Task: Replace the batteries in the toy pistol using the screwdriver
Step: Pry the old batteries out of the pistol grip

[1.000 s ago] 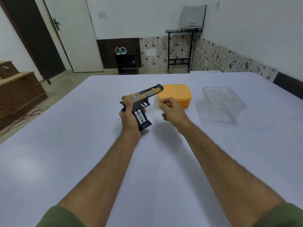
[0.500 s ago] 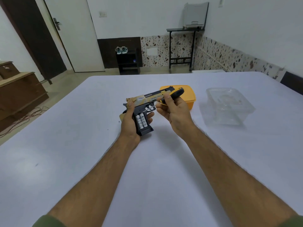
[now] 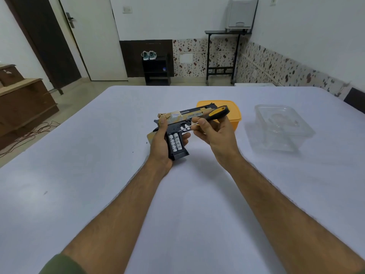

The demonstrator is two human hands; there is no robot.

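At frame centre the toy pistol (image 3: 178, 126) is held above the table (image 3: 79, 175), barrel running toward the upper right, its open grip showing two batteries (image 3: 174, 142). The left hand (image 3: 163, 144) wraps the grip from behind. The right hand (image 3: 216, 135) pinches the screwdriver (image 3: 209, 117), whose shaft slants down-left toward the batteries' top end.

soft even light, wide-angle edge distortion

A gold-and-black plastic toy pistol (image 3: 185, 119) is held above the tabletop, muzzle pointing away to the right, its grip open and showing two white cylindrical batteries (image 3: 175, 142) side by side. A black-and-yellow-handled screwdriver (image 3: 214, 115) slants down-left, its thin metal tip near the trigger guard.
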